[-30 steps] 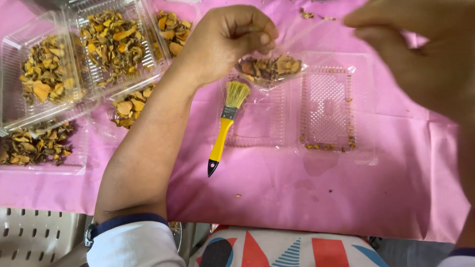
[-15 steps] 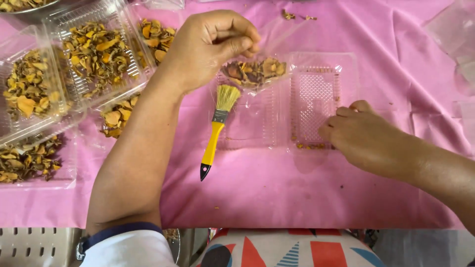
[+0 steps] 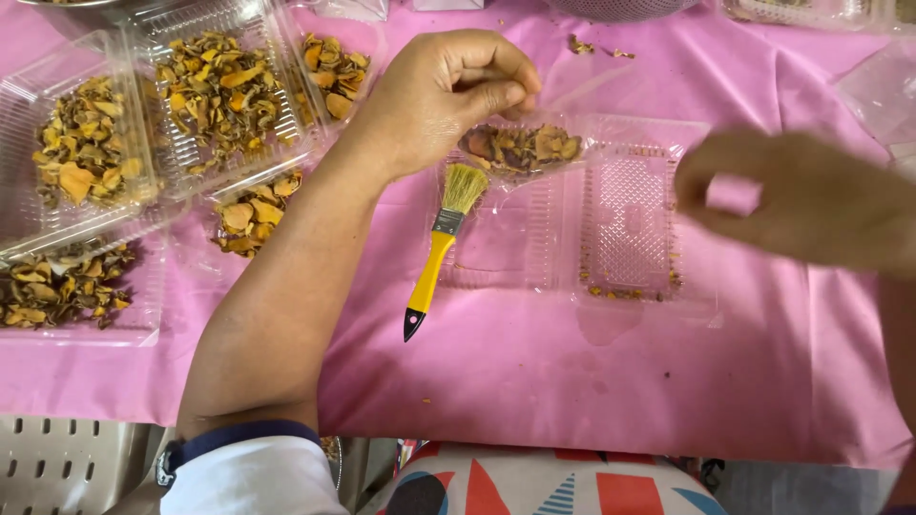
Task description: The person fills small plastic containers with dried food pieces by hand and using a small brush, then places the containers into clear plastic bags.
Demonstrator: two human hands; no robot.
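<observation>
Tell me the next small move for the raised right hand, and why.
Probably bring the right hand down to steady the open clear container. The left hand pinches a clear bag of dried pieces over its edge, while the right hand is blurred above the table, holding nothing.

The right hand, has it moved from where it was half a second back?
Yes. The right hand has lifted off the open clear container it touched and now hovers, blurred, just to its right above the pink cloth.

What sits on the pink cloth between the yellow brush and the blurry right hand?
In the head view, an open clear plastic clamshell container lies between the yellow brush and the right hand, with only crumbs inside.
</observation>
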